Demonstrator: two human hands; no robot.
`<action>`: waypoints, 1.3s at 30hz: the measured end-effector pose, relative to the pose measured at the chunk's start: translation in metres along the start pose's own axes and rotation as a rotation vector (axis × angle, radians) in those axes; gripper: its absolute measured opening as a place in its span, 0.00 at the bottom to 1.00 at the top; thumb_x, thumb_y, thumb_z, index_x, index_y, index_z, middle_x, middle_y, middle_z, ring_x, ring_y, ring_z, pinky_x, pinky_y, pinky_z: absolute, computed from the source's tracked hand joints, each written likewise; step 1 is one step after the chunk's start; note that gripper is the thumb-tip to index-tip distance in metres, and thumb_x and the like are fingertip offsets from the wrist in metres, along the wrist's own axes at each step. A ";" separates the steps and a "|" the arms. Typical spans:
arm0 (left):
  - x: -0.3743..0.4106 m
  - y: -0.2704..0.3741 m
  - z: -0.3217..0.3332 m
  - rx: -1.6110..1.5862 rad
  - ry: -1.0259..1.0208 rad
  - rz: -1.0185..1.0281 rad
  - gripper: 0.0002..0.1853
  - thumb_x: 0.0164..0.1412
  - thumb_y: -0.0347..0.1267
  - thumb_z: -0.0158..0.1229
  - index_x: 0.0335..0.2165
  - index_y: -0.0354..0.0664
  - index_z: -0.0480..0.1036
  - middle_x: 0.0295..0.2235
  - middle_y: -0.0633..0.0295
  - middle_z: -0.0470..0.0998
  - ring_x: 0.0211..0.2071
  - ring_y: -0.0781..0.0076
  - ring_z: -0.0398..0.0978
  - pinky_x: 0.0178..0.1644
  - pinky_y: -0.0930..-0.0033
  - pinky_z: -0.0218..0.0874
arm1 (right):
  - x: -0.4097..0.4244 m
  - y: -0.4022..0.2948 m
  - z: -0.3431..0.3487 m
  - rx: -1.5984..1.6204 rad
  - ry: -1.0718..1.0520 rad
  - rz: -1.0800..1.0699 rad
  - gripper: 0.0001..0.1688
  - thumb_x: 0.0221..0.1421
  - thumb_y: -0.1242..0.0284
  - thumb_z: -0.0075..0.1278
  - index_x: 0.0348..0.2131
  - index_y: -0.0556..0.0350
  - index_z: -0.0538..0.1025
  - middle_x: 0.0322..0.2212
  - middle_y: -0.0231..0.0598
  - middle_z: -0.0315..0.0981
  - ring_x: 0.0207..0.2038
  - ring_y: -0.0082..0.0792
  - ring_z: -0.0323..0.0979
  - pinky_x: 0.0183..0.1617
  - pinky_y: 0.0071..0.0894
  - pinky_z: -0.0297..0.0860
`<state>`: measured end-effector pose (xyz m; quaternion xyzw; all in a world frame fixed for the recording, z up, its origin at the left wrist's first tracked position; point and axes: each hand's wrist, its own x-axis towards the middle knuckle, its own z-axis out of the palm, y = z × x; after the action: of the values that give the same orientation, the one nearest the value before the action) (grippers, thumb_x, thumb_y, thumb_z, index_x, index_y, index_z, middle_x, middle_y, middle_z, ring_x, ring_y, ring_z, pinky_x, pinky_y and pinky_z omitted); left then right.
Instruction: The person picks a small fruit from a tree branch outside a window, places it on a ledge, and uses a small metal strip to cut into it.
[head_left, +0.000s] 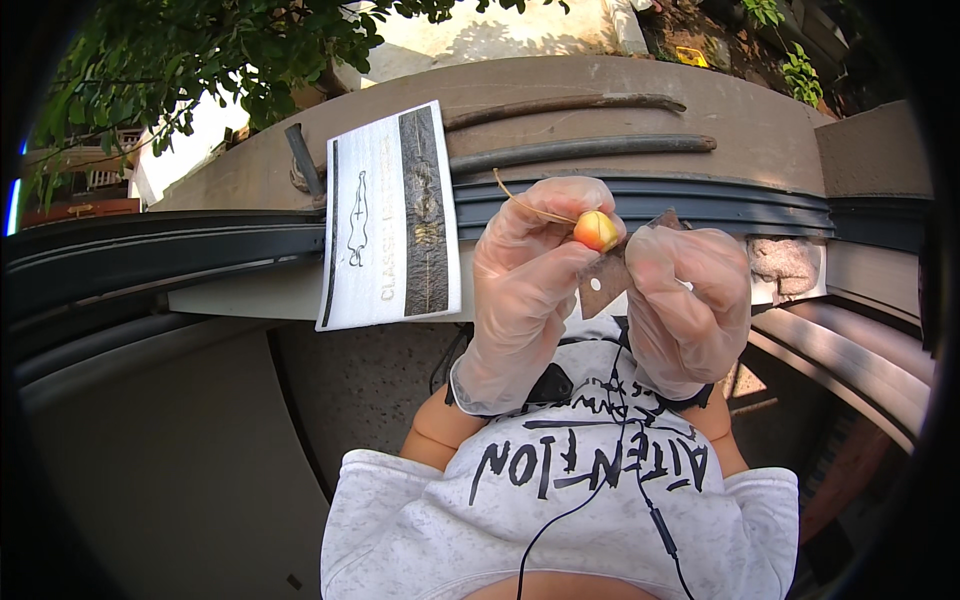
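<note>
My left hand (517, 300), in a clear plastic glove, pinches a small yellow-and-red fruit (596, 230) between thumb and fingers. A long thin stem (517, 201) runs from the fruit up past my fingers to the left. My right hand (690, 300), gloved likewise, grips a thin, brownish, worn flat blade (602, 285) with a round hole in it. The blade's upper edge lies against or just below the fruit's underside; exact contact cannot be told. A fine dark line marks the fruit's skin. Both hands are held up before my chest, above the window sill.
A white foam sheet (367, 225) with print lies across the sill and dark window track (525, 202). Beyond are a grey pipe (585, 154) and a brown rod (562, 109) on the concrete ledge (765, 112). Right, a folded cloth (784, 266); a cable (559, 514) hangs over my shirt.
</note>
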<state>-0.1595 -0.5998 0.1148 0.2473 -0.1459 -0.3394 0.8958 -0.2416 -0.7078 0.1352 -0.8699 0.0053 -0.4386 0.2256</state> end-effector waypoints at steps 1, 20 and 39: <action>0.000 0.000 0.000 0.002 0.003 0.007 0.14 0.51 0.21 0.56 0.39 0.38 0.69 0.42 0.56 0.70 0.42 0.72 0.71 0.50 0.70 0.61 | -0.001 0.000 0.000 0.002 0.005 -0.004 0.24 0.33 0.81 0.59 0.37 0.52 0.78 0.34 0.27 0.67 0.36 0.28 0.69 0.35 0.28 0.66; -0.001 0.001 0.003 -0.008 0.138 -0.110 0.13 0.51 0.21 0.57 0.38 0.39 0.70 0.38 0.59 0.72 0.37 0.77 0.69 0.43 0.76 0.61 | -0.007 0.004 0.005 0.056 0.033 0.058 0.26 0.33 0.83 0.62 0.36 0.51 0.71 0.31 0.31 0.69 0.30 0.32 0.70 0.31 0.29 0.66; -0.002 0.001 0.006 0.181 0.187 0.006 0.15 0.50 0.17 0.57 0.39 0.36 0.71 0.40 0.58 0.74 0.39 0.76 0.72 0.41 0.78 0.64 | -0.005 0.010 0.006 -0.043 0.034 -0.046 0.24 0.33 0.81 0.62 0.36 0.52 0.74 0.33 0.29 0.68 0.33 0.32 0.69 0.32 0.29 0.65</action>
<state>-0.1632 -0.5995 0.1198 0.3573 -0.0924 -0.2977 0.8804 -0.2382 -0.7136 0.1238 -0.8669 -0.0013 -0.4582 0.1964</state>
